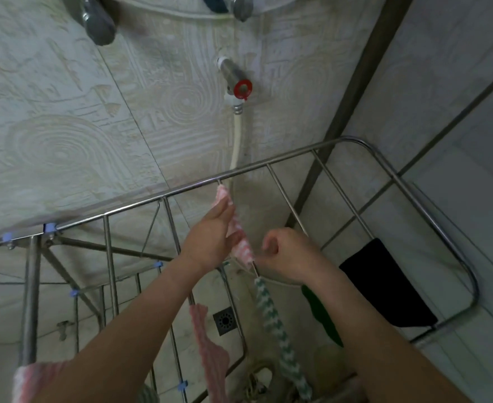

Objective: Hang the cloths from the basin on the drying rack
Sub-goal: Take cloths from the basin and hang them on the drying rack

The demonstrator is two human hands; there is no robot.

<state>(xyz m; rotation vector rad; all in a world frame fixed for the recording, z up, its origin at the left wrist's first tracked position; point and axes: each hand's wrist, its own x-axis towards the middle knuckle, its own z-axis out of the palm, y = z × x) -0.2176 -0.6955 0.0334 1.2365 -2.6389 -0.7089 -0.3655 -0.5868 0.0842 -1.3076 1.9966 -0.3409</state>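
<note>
Two bare forearms reach up from the bottom edge. Nearest of all, far to the left of and well below the left grip, a pale pink cloth (33, 379) is draped over a rod end. Below and between the two grips, a plain pink cloth (210, 350) hangs from one rod of the drying rack (268, 164). A green-and-white cloth (274, 321) lies bunched along the next rod, its far end just under the right grip. A floor drain (224, 319) shows between these two cloths.

To the right of and below the right grip, a dark green cloth (323, 318) and a black cloth (384, 289) hang side by side near the rack's rounded end.

The right grip (286, 254) has its fingers curled, and thumb and forefinger pinch the near end of the pink-and-white cloth (240, 247). This cloth lies along the same rod as the green-and-white one, apart from it, and runs from the right grip up past the left. The left grip (210, 237) is spread, its straight fingers laid flat against the cloth's left side.

Beyond both grips the cloth's far end nearly reaches the rack's outer rail. Above it a white hose (237, 141) rises to a tap (240, 88) with a red handle on the patterned wall.
</note>
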